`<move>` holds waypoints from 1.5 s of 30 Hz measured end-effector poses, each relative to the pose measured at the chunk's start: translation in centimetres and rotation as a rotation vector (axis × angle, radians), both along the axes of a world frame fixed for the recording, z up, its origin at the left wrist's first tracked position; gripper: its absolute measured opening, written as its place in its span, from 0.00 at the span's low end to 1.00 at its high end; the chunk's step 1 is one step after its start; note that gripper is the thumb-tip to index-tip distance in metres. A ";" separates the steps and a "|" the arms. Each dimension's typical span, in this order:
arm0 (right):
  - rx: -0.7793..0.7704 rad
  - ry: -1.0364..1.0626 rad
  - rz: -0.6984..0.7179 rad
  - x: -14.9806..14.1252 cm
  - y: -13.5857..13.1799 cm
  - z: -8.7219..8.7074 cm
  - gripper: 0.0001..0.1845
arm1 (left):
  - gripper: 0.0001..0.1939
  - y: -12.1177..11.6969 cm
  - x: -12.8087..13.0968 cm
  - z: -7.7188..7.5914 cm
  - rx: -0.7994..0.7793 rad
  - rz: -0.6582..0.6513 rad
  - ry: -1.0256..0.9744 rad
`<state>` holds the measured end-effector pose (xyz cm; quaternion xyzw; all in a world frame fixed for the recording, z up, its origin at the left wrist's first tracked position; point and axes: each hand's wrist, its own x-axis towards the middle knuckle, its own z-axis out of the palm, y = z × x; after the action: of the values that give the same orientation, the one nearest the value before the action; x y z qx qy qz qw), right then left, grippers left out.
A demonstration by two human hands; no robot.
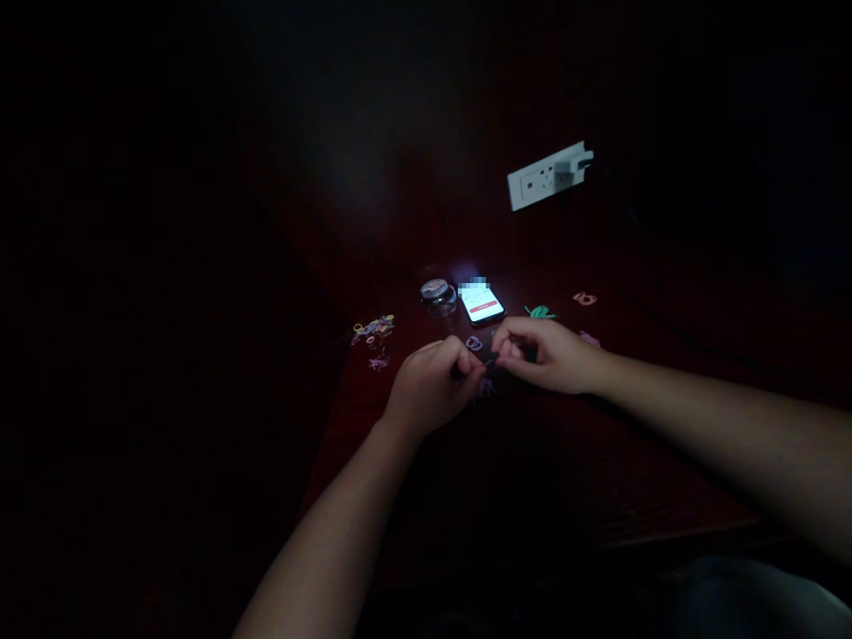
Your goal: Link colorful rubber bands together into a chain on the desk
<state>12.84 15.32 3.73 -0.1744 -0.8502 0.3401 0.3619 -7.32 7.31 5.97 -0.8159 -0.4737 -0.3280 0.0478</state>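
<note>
My left hand (pixel 432 382) is closed in a pinch over the dark red table. Facing it, my right hand (pixel 549 355) is also pinched shut, its fingertips close to the left ones. Between the two sets of fingertips a thin rubber band (pixel 491 364) shows faintly, gripped from both sides. Just beyond the fingers lies a small bunch of lilac bands (pixel 474 343). Below the fingertips is a loose cluster of purple bands (pixel 487 387), partly hidden by my left hand.
A lit phone (pixel 483 304) lies behind my hands, beside a small lidded see-through jar (pixel 439 300). Mixed coloured bands (pixel 374 330) are heaped at left. Green bands (pixel 540 312), orange bands (pixel 585 299) and pink bands (pixel 589 339) sit at right. A white socket (pixel 542 180) holds a plug.
</note>
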 end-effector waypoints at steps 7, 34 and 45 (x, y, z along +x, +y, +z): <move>-0.004 -0.093 0.116 -0.2 -0.2 -0.2 0.08 | 0.10 0.0 0.0 0.1 -0.001 0.001 0.039; 0.031 -0.039 0.043 -0.2 -0.2 -0.1 0.07 | 0.05 -0.1 -0.4 0.2 0.027 -0.028 0.079; 0.057 -0.074 0.047 -0.1 -0.4 0.0 0.08 | 0.05 -0.3 -0.1 0.5 0.017 -0.045 0.072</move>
<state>12.69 14.92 3.74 -0.1565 -0.8763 0.3175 0.3267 -7.43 6.99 6.46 -0.8373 -0.4503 -0.3033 0.0644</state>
